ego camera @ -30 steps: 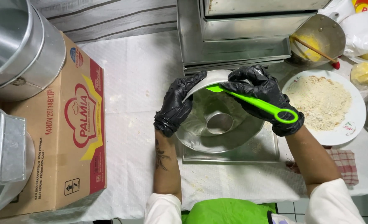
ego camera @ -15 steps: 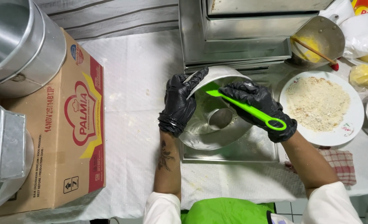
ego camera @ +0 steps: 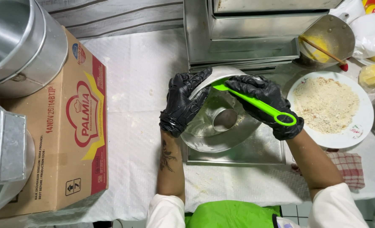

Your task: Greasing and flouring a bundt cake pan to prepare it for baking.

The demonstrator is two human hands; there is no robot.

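Carefully, I'm tilting the ring cake pan (ego camera: pixel 221 126) in my gripping left hand (ego camera: pixel 183 103) while my right hand (ego camera: pixel 265 105), clenching the green brush (ego camera: pixel 255 103), is working along the inner wall.

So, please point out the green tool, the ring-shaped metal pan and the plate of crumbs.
green tool (ego camera: pixel 255 102), head view, middle of its handle.
ring-shaped metal pan (ego camera: pixel 224 119), head view, its central tube.
plate of crumbs (ego camera: pixel 362 126), head view, bare white rim at right.
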